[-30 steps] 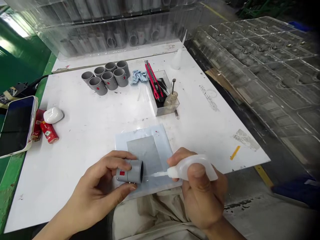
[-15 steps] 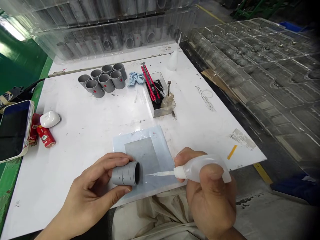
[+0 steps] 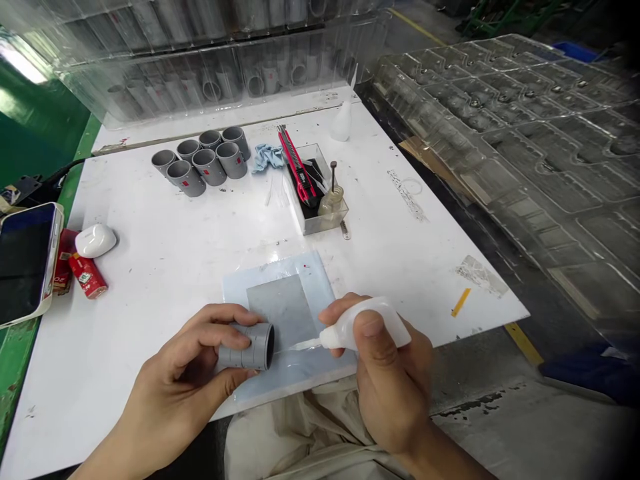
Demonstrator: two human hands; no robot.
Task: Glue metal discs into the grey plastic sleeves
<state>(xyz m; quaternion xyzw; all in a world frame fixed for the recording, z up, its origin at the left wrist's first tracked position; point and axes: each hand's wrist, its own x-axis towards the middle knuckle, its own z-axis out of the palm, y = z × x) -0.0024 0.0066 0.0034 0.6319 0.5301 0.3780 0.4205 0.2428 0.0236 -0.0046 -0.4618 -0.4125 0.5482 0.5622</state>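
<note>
My left hand (image 3: 200,367) grips a grey cylinder (image 3: 253,347) on its side between thumb and fingers, its open end facing right. In my right hand (image 3: 385,367) is a white squeeze bottle (image 3: 357,327), its thin nozzle pointing left. The nozzle's tip is at the mouth of the cylinder; whether it touches the rim I cannot tell. Beneath them lies a light blue pad (image 3: 320,280) with a grey square (image 3: 283,307) on it. Several grey cylinders (image 3: 186,179) with red marks stand upright at the back left of the white table (image 3: 165,267).
A clear box (image 3: 325,223) holds a red cutter (image 3: 299,167) and a small glass jar (image 3: 331,201). Beside it is a blue cloth (image 3: 269,157). Another bottle (image 3: 342,123) stands behind. A phone (image 3: 27,260), white case (image 3: 96,241) and clear trays (image 3: 500,133) flank the table.
My right hand has moved left with the bottle, bringing its nozzle to the cylinder's open end. The cylinder has turned slightly in my left hand. The whole view has shifted a little.
</note>
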